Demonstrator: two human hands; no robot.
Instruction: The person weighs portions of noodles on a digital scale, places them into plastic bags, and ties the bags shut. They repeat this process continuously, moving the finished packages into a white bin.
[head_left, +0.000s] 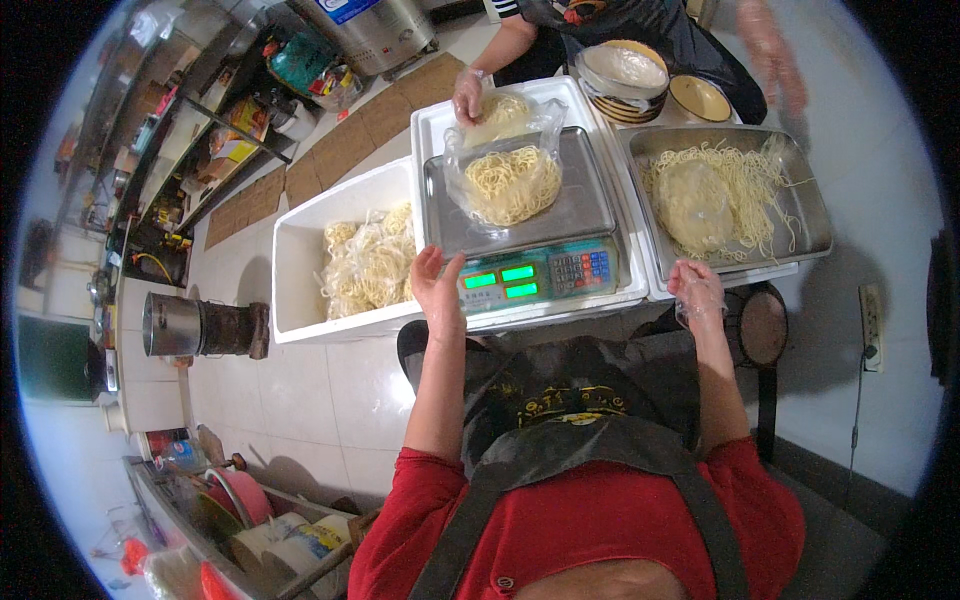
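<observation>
My left hand (439, 289), bare, is held with its fingers apart at the front left corner of a digital scale (536, 277) with lit green displays. An open plastic bag of noodles (514, 184) rests on the scale's steel pan (450, 232). My right hand (697, 291), in a clear plastic glove, has its fingers curled near the front edge of a steel tray (814, 217). Loose noodles (754, 195) lie in that tray, with a clear plastic bag (694, 206) over part of them. Whether my right hand holds anything is unclear.
A white foam box (300, 247) with bagged noodles (371, 262) stands at the left. Across from me, a co-worker's gloved hand (469, 97) touches another noodle portion (502, 112); their other hand (772, 67) is raised and blurred. Stacked bowls (622, 75) stand beside a single bowl (700, 99). A stool (761, 326) is at right.
</observation>
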